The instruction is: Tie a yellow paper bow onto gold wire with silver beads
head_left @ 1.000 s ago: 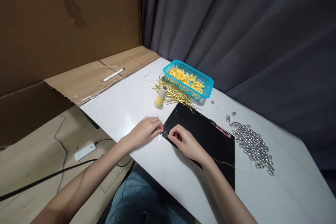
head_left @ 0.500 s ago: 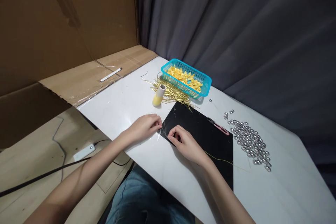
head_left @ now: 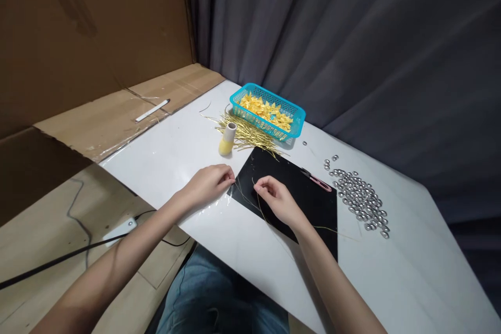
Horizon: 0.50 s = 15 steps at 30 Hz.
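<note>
Gold wire runs between the left hand and right hand.

A white table runs along a dark grey curtain, with a cardboard sheet lapping its far-left edge and a white pen lying on the cardboard. Toward the back stands a turquoise plastic basket, heaped with yellow folded pieces. Just left of it is an upright spool, yellow with a pale top. To the right lie pink-handled snips and a loose spread of silver beads — one bead sits apart, near the basket. Down on the wooden floor, a black cable trails from a white plug box.
</note>
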Each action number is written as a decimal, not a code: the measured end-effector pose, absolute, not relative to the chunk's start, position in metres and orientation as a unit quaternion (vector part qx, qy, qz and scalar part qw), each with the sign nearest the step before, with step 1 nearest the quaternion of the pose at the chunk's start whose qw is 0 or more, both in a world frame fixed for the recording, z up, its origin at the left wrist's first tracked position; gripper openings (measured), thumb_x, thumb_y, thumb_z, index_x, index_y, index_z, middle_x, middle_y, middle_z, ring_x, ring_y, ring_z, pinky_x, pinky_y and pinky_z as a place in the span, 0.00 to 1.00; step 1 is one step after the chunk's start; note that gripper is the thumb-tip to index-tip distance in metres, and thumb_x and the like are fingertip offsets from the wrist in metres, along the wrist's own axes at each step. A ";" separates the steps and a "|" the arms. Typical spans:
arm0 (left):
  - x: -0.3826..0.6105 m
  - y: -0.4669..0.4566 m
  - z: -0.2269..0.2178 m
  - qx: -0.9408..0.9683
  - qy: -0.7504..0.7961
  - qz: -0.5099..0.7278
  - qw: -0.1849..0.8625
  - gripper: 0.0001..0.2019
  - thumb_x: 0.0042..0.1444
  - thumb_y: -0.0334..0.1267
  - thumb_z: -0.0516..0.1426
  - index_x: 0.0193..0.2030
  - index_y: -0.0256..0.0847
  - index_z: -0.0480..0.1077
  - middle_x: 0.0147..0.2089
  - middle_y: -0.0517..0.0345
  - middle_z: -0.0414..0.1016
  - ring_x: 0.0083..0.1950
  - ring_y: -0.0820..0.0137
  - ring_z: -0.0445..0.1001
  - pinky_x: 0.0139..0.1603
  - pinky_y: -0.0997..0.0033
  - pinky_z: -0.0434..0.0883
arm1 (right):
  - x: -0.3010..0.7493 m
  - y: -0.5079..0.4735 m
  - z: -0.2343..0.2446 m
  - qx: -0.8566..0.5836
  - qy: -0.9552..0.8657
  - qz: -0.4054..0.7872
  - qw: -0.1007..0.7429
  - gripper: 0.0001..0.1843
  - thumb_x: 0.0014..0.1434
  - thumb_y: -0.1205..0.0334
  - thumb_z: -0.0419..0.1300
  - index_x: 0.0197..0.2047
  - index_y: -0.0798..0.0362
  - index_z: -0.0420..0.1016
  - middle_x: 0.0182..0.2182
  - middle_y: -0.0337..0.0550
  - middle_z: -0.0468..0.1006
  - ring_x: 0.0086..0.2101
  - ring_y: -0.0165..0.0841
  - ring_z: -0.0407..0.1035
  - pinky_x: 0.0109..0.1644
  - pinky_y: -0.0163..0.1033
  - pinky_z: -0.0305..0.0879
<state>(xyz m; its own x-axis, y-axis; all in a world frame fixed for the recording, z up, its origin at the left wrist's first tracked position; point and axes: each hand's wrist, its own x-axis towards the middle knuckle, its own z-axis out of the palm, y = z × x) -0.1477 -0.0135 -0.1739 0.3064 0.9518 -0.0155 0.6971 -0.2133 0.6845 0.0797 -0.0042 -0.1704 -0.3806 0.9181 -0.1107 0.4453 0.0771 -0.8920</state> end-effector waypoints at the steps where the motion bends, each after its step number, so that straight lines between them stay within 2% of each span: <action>1: -0.147 -0.013 -0.174 0.749 0.552 0.211 0.300 0.07 0.61 0.37 0.53 0.36 0.41 0.72 0.34 0.56 0.77 0.34 0.67 0.73 0.34 0.70 0.63 | 0.082 -0.003 -0.170 -0.496 -0.684 0.466 0.261 0.12 0.58 0.50 0.56 0.33 0.51 0.69 0.26 0.37 0.69 0.26 0.30 0.63 0.32 0.37 0.61; 7: -0.143 -0.012 -0.174 0.745 0.564 0.212 0.286 0.08 0.61 0.37 0.52 0.36 0.42 0.72 0.35 0.57 0.78 0.33 0.67 0.73 0.33 0.71 0.63 | 0.077 -0.003 -0.171 -0.505 -0.684 0.454 0.268 0.12 0.56 0.50 0.58 0.32 0.51 0.71 0.25 0.37 0.70 0.25 0.31 0.62 0.30 0.37 0.60; 15: -0.144 -0.009 -0.180 0.760 0.561 0.211 0.251 0.07 0.62 0.38 0.53 0.38 0.42 0.71 0.35 0.57 0.78 0.33 0.67 0.74 0.33 0.71 0.65 | 0.050 -0.013 -0.180 -0.563 -0.701 0.352 0.261 0.07 0.57 0.61 0.56 0.30 0.51 0.73 0.30 0.40 0.74 0.30 0.34 0.66 0.35 0.38 0.59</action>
